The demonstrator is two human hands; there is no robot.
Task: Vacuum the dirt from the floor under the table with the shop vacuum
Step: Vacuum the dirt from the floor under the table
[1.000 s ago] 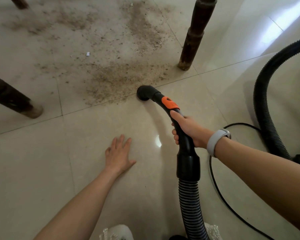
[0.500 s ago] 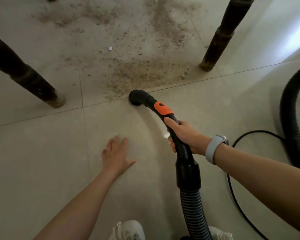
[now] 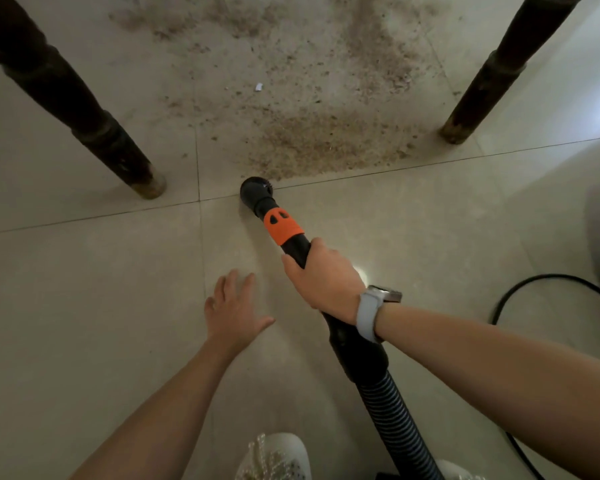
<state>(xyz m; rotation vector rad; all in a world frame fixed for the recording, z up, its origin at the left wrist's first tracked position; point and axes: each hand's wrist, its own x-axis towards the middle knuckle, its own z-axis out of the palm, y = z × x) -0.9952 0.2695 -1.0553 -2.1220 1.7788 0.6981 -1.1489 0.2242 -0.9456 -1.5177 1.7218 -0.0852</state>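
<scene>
Brown dirt (image 3: 323, 143) lies scattered over the beige floor tiles between two dark table legs, densest just beyond a tile joint. A small white scrap (image 3: 258, 86) sits among it. The black vacuum nozzle (image 3: 256, 190) with an orange collar (image 3: 283, 227) touches the floor at the near left edge of the dirt patch. My right hand (image 3: 321, 282), a grey watch on its wrist, grips the black handle behind the collar. The ribbed hose (image 3: 395, 424) runs back from the handle toward me. My left hand (image 3: 231, 310) rests flat on the tile, fingers spread, left of the handle.
A dark wooden table leg (image 3: 84, 109) stands at the left and another table leg (image 3: 492, 74) at the right. A black power cord (image 3: 548, 282) loops on the floor at the right. White beaded shoes (image 3: 274, 459) show at the bottom edge.
The nozzle has slid left along the dirt's near edge, and the view has shifted so both table legs sit nearer the middle. My left hand stayed planted on the tile.
</scene>
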